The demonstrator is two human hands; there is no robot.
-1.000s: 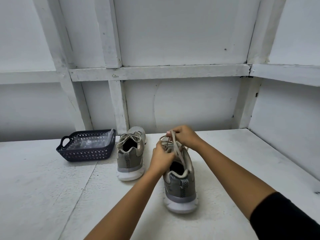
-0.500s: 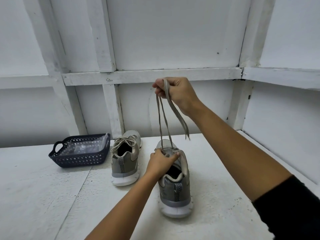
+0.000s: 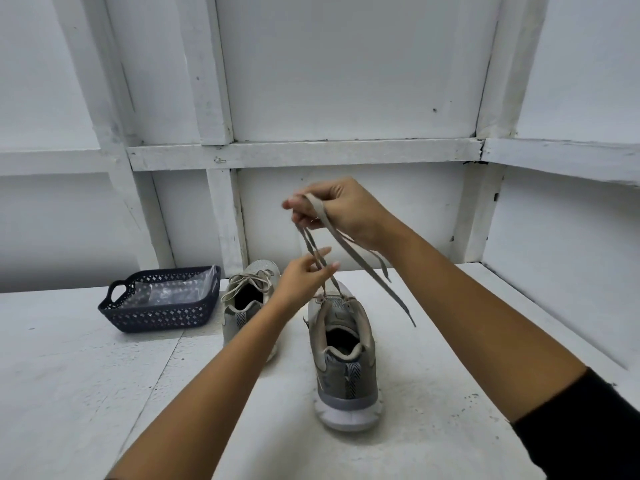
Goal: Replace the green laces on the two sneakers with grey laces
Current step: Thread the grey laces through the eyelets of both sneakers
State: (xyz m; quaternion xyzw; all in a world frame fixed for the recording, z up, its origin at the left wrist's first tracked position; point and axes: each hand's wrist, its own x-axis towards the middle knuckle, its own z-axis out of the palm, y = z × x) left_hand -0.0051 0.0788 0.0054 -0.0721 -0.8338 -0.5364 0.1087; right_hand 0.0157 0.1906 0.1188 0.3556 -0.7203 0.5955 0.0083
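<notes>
Head view shows the right hand [image 3: 343, 211] gripping the lace [image 3: 367, 269] raised above the nearer sneaker [image 3: 344, 355] on the counter [image 3: 104, 375], while the left hand [image 3: 303, 277] pinches its strands lower down.

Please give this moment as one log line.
right hand: holds lace up | left hand: pinches lace lower | nearer sneaker: lace in eyelets | farther sneaker: tied | basket: beside it

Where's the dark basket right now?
In the head view, the dark basket sits at left on the table, just left of the laced sneaker.
</notes>
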